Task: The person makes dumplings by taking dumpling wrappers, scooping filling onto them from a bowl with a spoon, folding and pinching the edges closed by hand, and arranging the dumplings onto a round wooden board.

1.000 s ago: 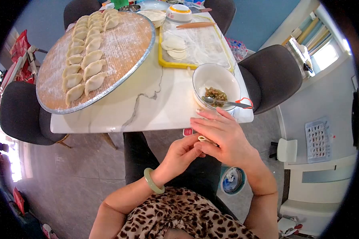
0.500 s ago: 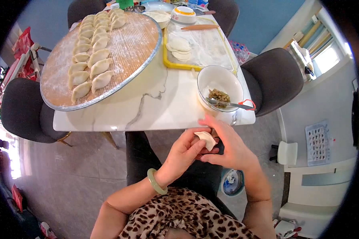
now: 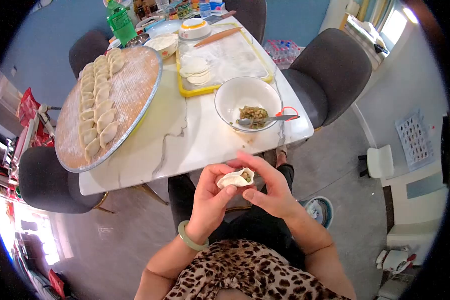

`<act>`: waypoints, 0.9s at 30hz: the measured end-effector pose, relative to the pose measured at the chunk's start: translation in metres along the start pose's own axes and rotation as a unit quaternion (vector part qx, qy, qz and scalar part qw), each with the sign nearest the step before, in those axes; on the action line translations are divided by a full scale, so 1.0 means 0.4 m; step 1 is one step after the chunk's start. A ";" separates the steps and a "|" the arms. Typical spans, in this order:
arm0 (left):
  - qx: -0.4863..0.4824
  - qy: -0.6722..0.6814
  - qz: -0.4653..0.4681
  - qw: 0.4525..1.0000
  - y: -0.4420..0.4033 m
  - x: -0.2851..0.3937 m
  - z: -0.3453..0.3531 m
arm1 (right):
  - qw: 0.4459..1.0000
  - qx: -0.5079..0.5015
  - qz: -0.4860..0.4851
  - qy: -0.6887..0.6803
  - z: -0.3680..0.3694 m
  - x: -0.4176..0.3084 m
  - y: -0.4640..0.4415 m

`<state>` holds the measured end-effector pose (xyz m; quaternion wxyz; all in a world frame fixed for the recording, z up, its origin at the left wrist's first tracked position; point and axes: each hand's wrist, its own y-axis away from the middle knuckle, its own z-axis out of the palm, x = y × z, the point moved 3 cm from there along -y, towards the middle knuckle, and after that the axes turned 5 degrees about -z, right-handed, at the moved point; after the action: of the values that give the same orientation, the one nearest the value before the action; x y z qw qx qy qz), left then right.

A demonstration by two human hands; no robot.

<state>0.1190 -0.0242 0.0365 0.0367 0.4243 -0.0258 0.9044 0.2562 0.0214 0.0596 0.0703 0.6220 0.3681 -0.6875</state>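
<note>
My left hand [image 3: 210, 197] holds a half-folded dumpling [image 3: 231, 180] between its thumb and fingers, just off the table's front edge. The white wrapper is pressed together on the left, while its right end gapes and shows chopped filling. My right hand [image 3: 271, 192] curves around that gaping end, its thumb below and its forefinger stretched above. Its other fingers are partly hidden behind the wrapper. Beyond my hands, a white bowl [image 3: 222, 106] contains greenish-brown filling [image 3: 253, 114] and a spoon [image 3: 270, 119].
A round floured board [image 3: 135, 95] with rows of dumplings [image 3: 105, 118] stands on the left of the marble-patterned table [image 3: 195, 145]. A yellow-rimmed tray [image 3: 185, 93] carries wrappers [image 3: 196, 67] and a rolling pin [image 3: 217, 37]. Dark chairs [image 3: 335, 75] flank the table.
My view has shifted, so the table appears turned. The dumpling has turned in my hands, and filling now shows at its right end. Both hands stay around it.
</note>
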 end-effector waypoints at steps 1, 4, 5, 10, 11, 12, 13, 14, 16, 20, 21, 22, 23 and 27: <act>-0.002 -0.008 0.008 1.000 0.000 -0.005 0.000 | 1.000 0.004 -0.002 -0.003 -0.006 -0.001 0.001; -0.008 -0.028 0.022 0.999 0.002 -0.015 0.008 | 0.991 -0.031 -0.065 0.114 -0.017 -0.020 0.004; -0.012 -0.036 0.031 0.999 0.003 -0.015 0.011 | 0.983 -0.020 -0.091 0.160 -0.019 -0.033 0.004; -0.038 -0.069 0.039 0.996 0.011 -0.012 0.040 | 0.947 0.004 -0.152 0.282 -0.031 -0.066 0.014; -0.045 -0.082 0.038 0.995 0.013 -0.010 0.049 | 0.941 0.007 -0.155 0.299 -0.033 -0.073 0.015; -0.045 -0.082 0.037 0.995 0.014 -0.010 0.052 | 0.935 0.010 -0.158 0.317 -0.033 -0.077 0.016; -0.042 -0.093 0.036 0.994 0.017 -0.011 0.054 | 0.935 0.010 -0.156 0.317 -0.033 -0.076 0.019; -0.039 -0.103 0.035 0.993 0.018 -0.012 0.054 | 0.925 0.015 -0.165 0.342 -0.032 -0.075 0.021; -0.040 -0.120 0.036 0.991 0.023 -0.014 0.054 | 0.914 0.018 -0.174 0.367 -0.031 -0.075 0.026; -0.039 -0.182 0.050 0.981 0.030 -0.013 0.052 | 0.903 0.013 -0.178 0.392 -0.028 -0.063 0.037; -0.038 -0.181 0.050 0.981 0.032 -0.016 0.046 | 0.904 0.003 -0.182 0.387 -0.027 -0.055 0.041; -0.037 -0.184 0.045 0.981 0.033 -0.021 0.037 | 0.904 0.003 -0.182 0.387 -0.029 -0.049 0.040; -0.037 -0.188 0.041 0.981 0.031 -0.021 0.032 | 0.937 -0.029 -0.162 0.309 -0.030 -0.038 0.033; -0.058 -0.133 0.032 0.989 0.025 -0.004 0.043 | 0.972 -0.099 -0.108 0.183 -0.044 -0.056 0.001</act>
<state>0.1326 -0.0357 0.0461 0.0291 0.5367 -0.0967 0.8377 0.2755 0.0235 0.0805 -0.0116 0.6837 0.5058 -0.5259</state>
